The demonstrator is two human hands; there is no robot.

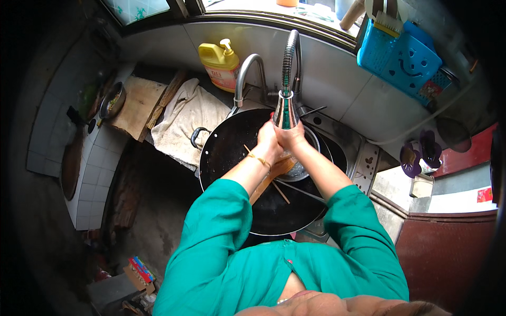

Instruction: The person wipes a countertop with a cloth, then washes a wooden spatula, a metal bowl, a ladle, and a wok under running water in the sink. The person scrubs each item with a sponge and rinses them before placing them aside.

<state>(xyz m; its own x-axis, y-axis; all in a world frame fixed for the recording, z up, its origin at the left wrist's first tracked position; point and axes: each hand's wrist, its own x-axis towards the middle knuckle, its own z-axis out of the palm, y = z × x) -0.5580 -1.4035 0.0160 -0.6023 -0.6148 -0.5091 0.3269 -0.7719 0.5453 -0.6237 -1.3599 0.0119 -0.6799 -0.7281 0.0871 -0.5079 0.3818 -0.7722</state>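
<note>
My left hand (270,138) and my right hand (290,135) are pressed together right under the sprayer head of a metal pull-down faucet (287,108). The sprayer hides part of the fingers, and whether they hold anything cannot be told. Below them a metal bowl (295,172) with water in it sits in a big black wok (272,215) over the sink. A wooden spatula (282,166) lies slanting across the wok under my left forearm, and a thin chopstick (280,192) crosses it. A second, curved metal faucet (253,63) stands to the left of the sprayer.
Left of the wok lie a beige cloth (189,114), a wooden board (142,100) and a small metal bowl (112,100) of food. A yellow pump bottle (219,65) stands by the wall. A blue plastic basket (403,59) hangs at upper right. The wok's loop handle (196,137) sticks out left.
</note>
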